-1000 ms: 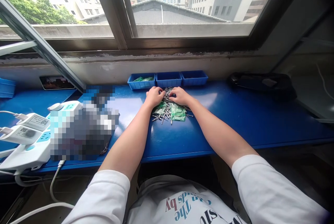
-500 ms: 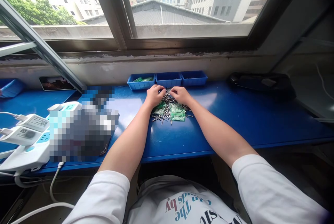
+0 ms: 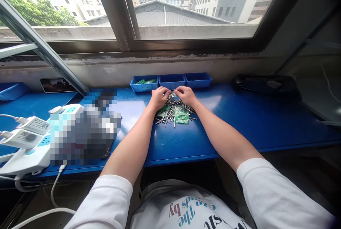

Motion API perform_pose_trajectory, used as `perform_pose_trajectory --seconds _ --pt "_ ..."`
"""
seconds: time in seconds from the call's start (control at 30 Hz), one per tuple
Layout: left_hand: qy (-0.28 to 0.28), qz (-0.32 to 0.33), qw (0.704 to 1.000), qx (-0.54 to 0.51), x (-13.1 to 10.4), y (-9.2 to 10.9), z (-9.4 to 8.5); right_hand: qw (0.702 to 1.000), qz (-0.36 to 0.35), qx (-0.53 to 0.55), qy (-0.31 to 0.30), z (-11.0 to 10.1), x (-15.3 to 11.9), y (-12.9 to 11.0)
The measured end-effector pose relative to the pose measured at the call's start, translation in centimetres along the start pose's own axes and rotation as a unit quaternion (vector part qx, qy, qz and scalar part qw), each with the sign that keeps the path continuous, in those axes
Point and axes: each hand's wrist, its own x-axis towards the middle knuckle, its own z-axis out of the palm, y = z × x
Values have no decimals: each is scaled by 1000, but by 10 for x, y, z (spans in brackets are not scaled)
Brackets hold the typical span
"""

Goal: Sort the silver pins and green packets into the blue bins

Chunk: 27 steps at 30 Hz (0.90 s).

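Note:
My left hand (image 3: 160,98) is closed in a pinch over the far side of a heap of thin metal pins (image 3: 173,101) on the blue table. Facing it, my right hand (image 3: 186,96) also pinches, thumb and finger together. Their fingertips nearly meet above the heap; what they hold is too small to make out. A green-tinted plastic bag (image 3: 181,116) lies on the near right of the pins. Another green bag (image 3: 162,111) rests near my left wrist, partly hidden by the hand.
Behind the heap stand a blue bin with green bags (image 3: 144,87), a middle blue bin (image 3: 172,84) and a right blue bin (image 3: 199,84). A white power strip (image 3: 26,158) and a pixelated area are left; a dark bag (image 3: 266,85) lies far right. A phone (image 3: 58,85) leans at the wall.
Both hands have shifted slightly, the right fingertips a little farther right and away from me. At the far left, a blue bin has slid right and the fingertip beside it is gone.

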Motion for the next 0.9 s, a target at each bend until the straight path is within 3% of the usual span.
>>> perform_pose_trajectory --seconds 0.17,0.37,0.57,0.67,0.77,0.9 --pt "1 -9 1000 7 0 2 -1 999 18 29 4 0 1 1" --pt "-5 -22 1000 22 1 1 0 985 19 168 -11 -1 2 -2" --pt "-19 -45 998 38 0 1 0 979 42 199 11 -6 3 -3" --pt "-16 -75 995 61 0 -2 0 987 37 139 71 -10 5 2" --pt "-21 -108 990 86 0 -4 0 990 45 -3 131 -17 7 8" --pt "-35 -129 986 98 0 -3 -1 972 84 -180 122 -26 8 14"
